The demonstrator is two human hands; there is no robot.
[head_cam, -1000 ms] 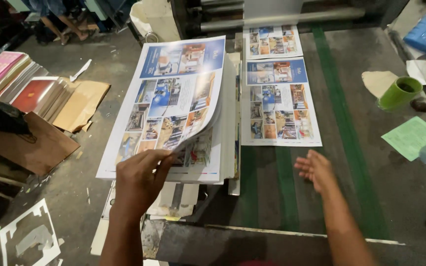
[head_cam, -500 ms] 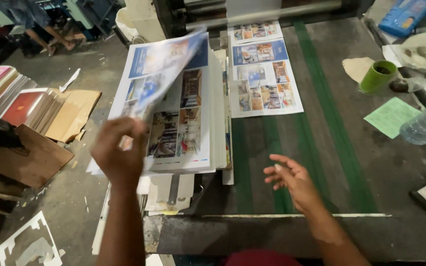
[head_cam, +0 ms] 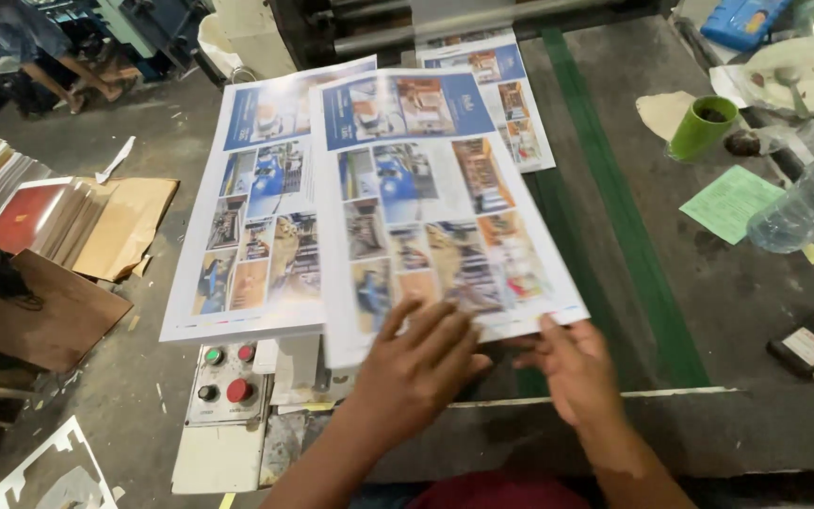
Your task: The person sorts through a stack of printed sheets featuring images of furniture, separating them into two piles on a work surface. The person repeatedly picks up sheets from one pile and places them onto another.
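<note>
Head view: left hand point(head_cam: 423, 363) spread flat on printed sheet point(head_cam: 435, 212); right hand point(head_cam: 572, 368) pinching its near edge

- Left hand point(head_cam: 421, 363), lower centre of the frame: palm down, fingers spread flat and pointing toward the upper right, forearm rising from the bottom edge.
- Right hand point(head_cam: 572, 368), just to its right: fingers curled, thumb pointing left, bare forearm angling in from the lower right.

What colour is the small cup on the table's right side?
Bright green plastic cup, clearest in the head view.
</note>
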